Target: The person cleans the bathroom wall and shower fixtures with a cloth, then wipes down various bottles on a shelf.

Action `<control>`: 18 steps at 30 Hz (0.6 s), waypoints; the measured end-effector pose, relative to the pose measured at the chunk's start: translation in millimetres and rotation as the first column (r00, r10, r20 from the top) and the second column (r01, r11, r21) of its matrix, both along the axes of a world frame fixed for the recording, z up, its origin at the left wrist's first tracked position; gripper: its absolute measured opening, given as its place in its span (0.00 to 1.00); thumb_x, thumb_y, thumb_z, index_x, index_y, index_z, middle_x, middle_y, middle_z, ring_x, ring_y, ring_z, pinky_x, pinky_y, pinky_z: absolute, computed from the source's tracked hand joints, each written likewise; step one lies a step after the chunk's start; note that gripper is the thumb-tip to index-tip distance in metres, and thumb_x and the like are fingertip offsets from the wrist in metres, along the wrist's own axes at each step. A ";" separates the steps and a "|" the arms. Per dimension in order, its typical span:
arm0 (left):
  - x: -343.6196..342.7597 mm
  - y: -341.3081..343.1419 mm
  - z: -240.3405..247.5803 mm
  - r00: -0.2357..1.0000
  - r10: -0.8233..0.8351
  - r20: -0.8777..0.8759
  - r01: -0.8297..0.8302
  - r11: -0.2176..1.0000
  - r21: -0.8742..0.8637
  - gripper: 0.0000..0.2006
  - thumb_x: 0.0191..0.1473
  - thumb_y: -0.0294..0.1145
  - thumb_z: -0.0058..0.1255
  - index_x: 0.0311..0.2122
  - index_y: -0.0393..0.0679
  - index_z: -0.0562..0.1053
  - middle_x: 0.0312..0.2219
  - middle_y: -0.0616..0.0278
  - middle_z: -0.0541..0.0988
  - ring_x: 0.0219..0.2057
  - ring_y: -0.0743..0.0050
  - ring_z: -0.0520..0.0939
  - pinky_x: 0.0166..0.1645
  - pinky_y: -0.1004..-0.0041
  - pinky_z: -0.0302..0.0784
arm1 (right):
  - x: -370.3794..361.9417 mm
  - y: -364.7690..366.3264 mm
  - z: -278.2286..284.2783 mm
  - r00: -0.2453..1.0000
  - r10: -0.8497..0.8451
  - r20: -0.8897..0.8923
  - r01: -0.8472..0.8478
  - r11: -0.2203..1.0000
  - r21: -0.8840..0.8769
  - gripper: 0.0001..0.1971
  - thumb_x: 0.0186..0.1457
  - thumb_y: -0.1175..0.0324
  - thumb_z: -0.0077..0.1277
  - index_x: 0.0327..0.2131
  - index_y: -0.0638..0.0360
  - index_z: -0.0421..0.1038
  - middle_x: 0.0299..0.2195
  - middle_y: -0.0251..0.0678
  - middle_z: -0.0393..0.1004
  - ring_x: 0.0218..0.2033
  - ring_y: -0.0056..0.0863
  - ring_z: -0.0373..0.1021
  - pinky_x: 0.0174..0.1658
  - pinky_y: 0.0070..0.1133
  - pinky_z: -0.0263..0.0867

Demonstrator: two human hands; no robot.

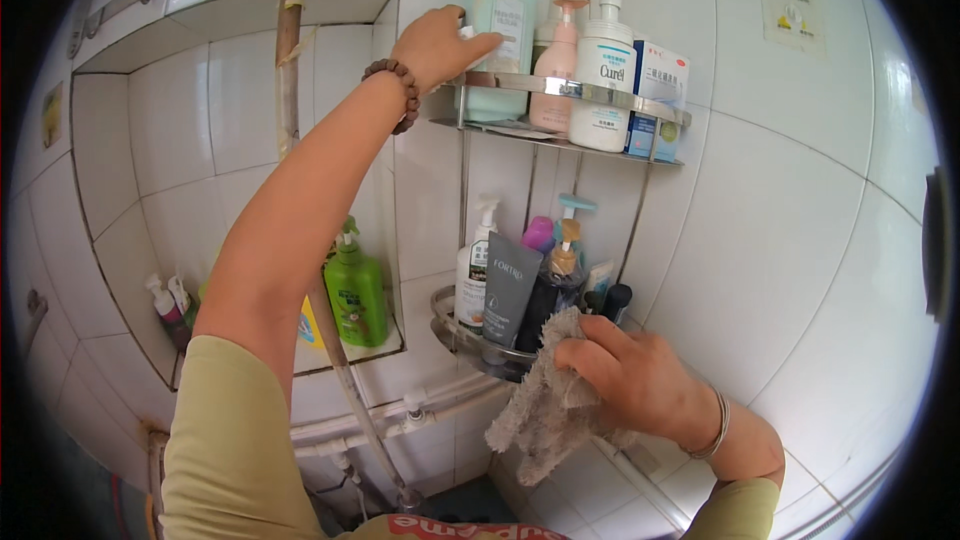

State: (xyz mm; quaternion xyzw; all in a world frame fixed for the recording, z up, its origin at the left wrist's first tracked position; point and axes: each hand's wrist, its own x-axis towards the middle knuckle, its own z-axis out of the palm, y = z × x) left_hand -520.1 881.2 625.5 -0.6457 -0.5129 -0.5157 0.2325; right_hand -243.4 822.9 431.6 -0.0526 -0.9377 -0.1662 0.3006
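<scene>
My left hand [440, 48] reaches up to the top shelf and grips the left side of a pale green bottle [500, 15]. Its thumb lies across the front; the other fingertips are partly hidden. That bottle stands inside the shelf's metal rail, beside a pink pump bottle [556, 65], a white pump bottle [602, 80] and a blue-and-white box [660, 80]. Lower on the right, my right hand [640, 380] is closed on a shaggy grey cloth [548, 405], which hangs down in front of the lower shelf's right part.
On the lower corner shelf [455, 340] stand a white pump bottle [472, 275], a dark grey tube [510, 285] and several other containers. A wall niche at left holds a green pump bottle [357, 295]. A wooden pole [290, 70] crosses it; pipes [440, 410] run below.
</scene>
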 end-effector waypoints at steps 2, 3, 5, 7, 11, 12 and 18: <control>-9.1 0.5 -5.2 0.986 0.114 -0.120 -0.110 0.993 0.043 0.25 0.38 0.40 0.52 0.39 0.31 0.65 0.35 0.49 0.70 0.32 0.62 0.75 0.36 0.70 0.70 | -2.2 -0.1 -1.8 1.000 -0.010 -0.026 0.010 1.000 0.019 0.16 0.38 0.75 0.44 0.36 0.54 0.62 0.33 0.39 0.63 0.17 0.30 0.67 0.18 0.21 0.64; -7.4 -1.9 -13.8 0.976 0.153 -0.154 -0.110 0.960 0.259 0.21 0.38 0.38 0.51 0.37 0.35 0.67 0.34 0.52 0.71 0.31 0.62 0.75 0.35 0.71 0.70 | -1.9 -0.7 -0.9 1.000 -0.014 -0.027 0.015 1.000 0.015 0.16 0.38 0.75 0.44 0.36 0.54 0.62 0.33 0.39 0.63 0.17 0.30 0.67 0.18 0.21 0.64; -2.5 -11.5 -26.9 0.963 0.201 -0.178 -0.098 0.880 0.465 0.17 0.39 0.36 0.50 0.36 0.39 0.69 0.33 0.56 0.71 0.30 0.62 0.74 0.35 0.72 0.70 | -2.1 -3.1 1.7 0.999 -0.050 0.006 0.050 0.998 0.024 0.16 0.37 0.76 0.44 0.36 0.54 0.62 0.32 0.38 0.63 0.17 0.30 0.67 0.18 0.21 0.64; 9.7 -24.4 -34.1 0.962 0.091 -0.256 0.044 0.878 0.477 0.12 0.41 0.33 0.47 0.34 0.43 0.69 0.32 0.61 0.72 0.29 0.62 0.74 0.34 0.72 0.69 | -2.7 -2.2 2.2 0.998 -0.055 -0.010 0.055 0.998 -0.004 0.18 0.35 0.77 0.45 0.36 0.53 0.61 0.32 0.38 0.63 0.18 0.31 0.67 0.19 0.22 0.64; 40.6 -47.0 -49.4 0.905 -0.128 -0.405 0.260 0.921 0.290 0.09 0.43 0.25 0.46 0.34 0.42 0.69 0.32 0.61 0.72 0.30 0.67 0.74 0.34 0.77 0.69 | -2.8 1.3 6.3 0.996 -0.072 -0.054 0.065 0.989 -0.132 0.22 0.30 0.78 0.49 0.36 0.53 0.59 0.32 0.38 0.64 0.23 0.36 0.67 0.22 0.26 0.65; 46.7 -52.1 -51.6 0.903 -0.131 -0.410 0.264 0.921 0.287 0.09 0.43 0.25 0.46 0.34 0.42 0.69 0.32 0.61 0.72 0.30 0.67 0.74 0.34 0.77 0.69 | -2.7 2.4 8.2 0.995 -0.074 -0.059 0.066 0.989 -0.135 0.22 0.30 0.78 0.49 0.36 0.53 0.59 0.32 0.38 0.64 0.23 0.36 0.67 0.22 0.26 0.65; 81.4 -56.2 -51.3 0.707 -0.076 -0.703 0.274 0.946 0.174 0.11 0.46 0.28 0.44 0.38 0.46 0.69 0.37 0.66 0.73 0.30 0.68 0.75 0.36 0.75 0.70 | 2.1 12.4 10.0 0.986 -0.074 -0.148 0.031 0.961 -0.274 0.24 0.30 0.79 0.49 0.37 0.53 0.58 0.32 0.38 0.64 0.28 0.40 0.66 0.29 0.29 0.64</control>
